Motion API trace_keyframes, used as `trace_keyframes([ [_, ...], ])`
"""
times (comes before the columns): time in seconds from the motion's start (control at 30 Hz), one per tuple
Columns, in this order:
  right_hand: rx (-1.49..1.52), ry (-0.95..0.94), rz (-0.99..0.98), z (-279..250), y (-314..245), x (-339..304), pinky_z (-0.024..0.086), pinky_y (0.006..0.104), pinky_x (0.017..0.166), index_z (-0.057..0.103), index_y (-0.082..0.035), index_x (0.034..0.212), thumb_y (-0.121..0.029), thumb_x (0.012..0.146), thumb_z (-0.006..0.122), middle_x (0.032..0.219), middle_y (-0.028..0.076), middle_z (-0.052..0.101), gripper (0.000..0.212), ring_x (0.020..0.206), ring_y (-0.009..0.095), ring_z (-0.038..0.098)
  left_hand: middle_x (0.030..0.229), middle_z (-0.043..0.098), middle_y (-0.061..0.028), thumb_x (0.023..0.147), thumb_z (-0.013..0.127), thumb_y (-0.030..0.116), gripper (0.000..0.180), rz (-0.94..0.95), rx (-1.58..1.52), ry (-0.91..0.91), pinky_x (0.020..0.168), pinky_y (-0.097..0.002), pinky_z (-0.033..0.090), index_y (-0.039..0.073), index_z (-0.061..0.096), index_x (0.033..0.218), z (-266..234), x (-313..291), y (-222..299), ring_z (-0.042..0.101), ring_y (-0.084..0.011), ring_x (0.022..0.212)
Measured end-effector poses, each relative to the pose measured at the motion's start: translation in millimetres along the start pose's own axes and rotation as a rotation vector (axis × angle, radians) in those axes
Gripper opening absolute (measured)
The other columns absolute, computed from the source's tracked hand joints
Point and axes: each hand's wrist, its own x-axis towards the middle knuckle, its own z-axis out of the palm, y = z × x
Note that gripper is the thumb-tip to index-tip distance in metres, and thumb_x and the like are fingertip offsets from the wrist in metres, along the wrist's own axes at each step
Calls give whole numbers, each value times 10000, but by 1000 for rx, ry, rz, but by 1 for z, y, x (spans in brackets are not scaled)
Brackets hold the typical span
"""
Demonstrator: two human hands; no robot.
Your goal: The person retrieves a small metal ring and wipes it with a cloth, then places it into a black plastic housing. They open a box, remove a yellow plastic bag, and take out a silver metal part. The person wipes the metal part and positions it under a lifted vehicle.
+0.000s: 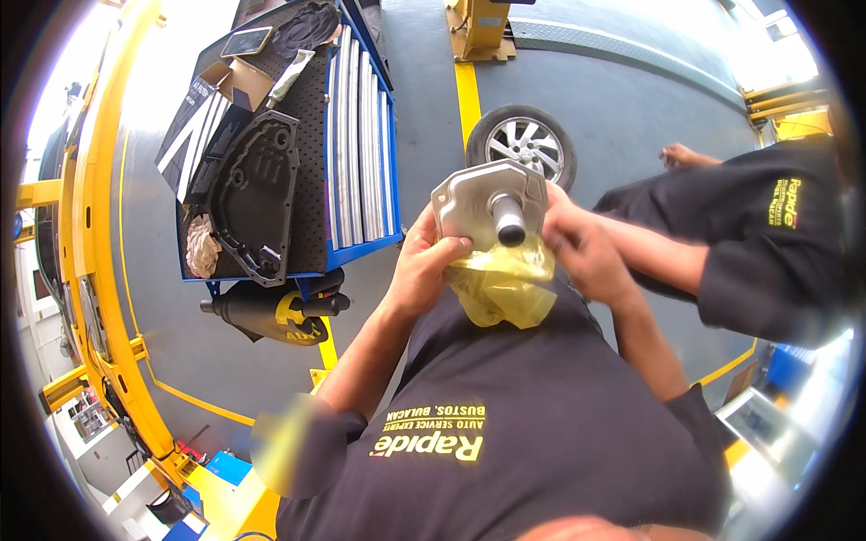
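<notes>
A metal transmission filter (474, 194) with a short dark-ended pipe neck is held up in front of my chest. My left hand (419, 261) grips its left edge, thumb on the metal face. Below the filter, against its lower edge, hangs a crumpled, see-through yellow plastic bag (501, 298). My right hand (591, 261), a little blurred, is closed at the bag's right side, its fingertips partly hidden. A co-worker's hand (559, 209) reaches in from the right to the filter's right edge, just above my right hand; its fingers are mostly hidden.
On the blue tool cart (311, 261) at left lie a black oil pan (257, 194), an opened box (239, 86), a tube (290, 79), a phone (247, 41) and crumpled paper (202, 245). A wheel (521, 144) lies on the floor ahead. The co-worker (767, 243) stands close at right.
</notes>
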Motion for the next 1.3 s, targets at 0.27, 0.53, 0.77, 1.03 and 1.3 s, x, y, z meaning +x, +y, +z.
trace_keyframes([
  [0.27, 263, -6, 30, -23, -43, 26, 469, 304, 1043, 556, 22, 1419, -318, 1078, 615, 1241, 113, 658, 485, 1159, 162, 599, 1331, 614, -65, 949, 641, 130, 603, -29, 144, -46, 1084, -330, 445, 32, 472, 1519, -9, -11, 6, 563, -144, 1224],
  [0.53, 543, -227, -81, 32, -41, 45, 419, 343, 1110, 438, -54, 1520, -457, 953, 763, 1349, 109, 582, 768, 1288, 204, 540, 1598, 349, -160, 934, 764, 312, 1026, 115, -65, -117, 1222, -429, 318, 57, 87, 1662, -24, -35, -10, 371, -264, 1485],
  [0.77, 250, -13, 56, 69, -31, 44, 490, 287, 965, 609, -77, 1298, -220, 849, 889, 1153, 28, 623, 548, 1084, 125, 598, 1605, 322, -150, 826, 879, 129, 1235, -140, 126, -55, 1242, -421, 292, 48, -25, 1663, -38, -78, -18, 320, -251, 1509],
  [1.03, 608, 36, 148, 94, -9, 32, 492, 234, 776, 677, -57, 1155, -136, 913, 823, 979, -15, 647, 293, 880, 61, 598, 1603, 376, -168, 826, 847, 82, 1243, -63, 279, 35, 1211, -383, 345, 31, -71, 1664, -30, -130, -2, 417, -244, 1463],
  [1.3, 442, 52, -48, 110, -20, -9, 540, 233, 796, 682, -89, 1124, -169, 866, 879, 977, -17, 655, 334, 903, 74, 639, 1590, 421, -113, 820, 751, 8, 1082, -151, 218, 66, 1229, -383, 317, 66, 98, 1681, -32, -200, -14, 414, -212, 1473],
])
